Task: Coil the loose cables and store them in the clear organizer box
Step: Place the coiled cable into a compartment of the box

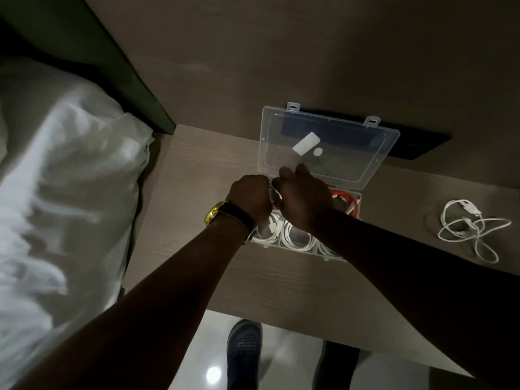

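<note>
The clear organizer box (353, 197) lies open on the wooden table, its lid (326, 142) leaning back against the wall. Coiled white cables (295, 237) fill its near compartments and an orange cable (346, 199) lies in the far right one. My left hand (250, 198) and my right hand (301, 198) meet over the box's far left part, both closed on a white cable (274, 194) that shows only between them. A loose white cable (467, 229) lies tangled on the table to the right of the box.
A bed with white bedding (62, 192) borders the table on the left. A dark flat object (416, 144) sits behind the lid against the wall. Below the table's near edge (281, 311) are a glossy floor and my shoes (244, 350).
</note>
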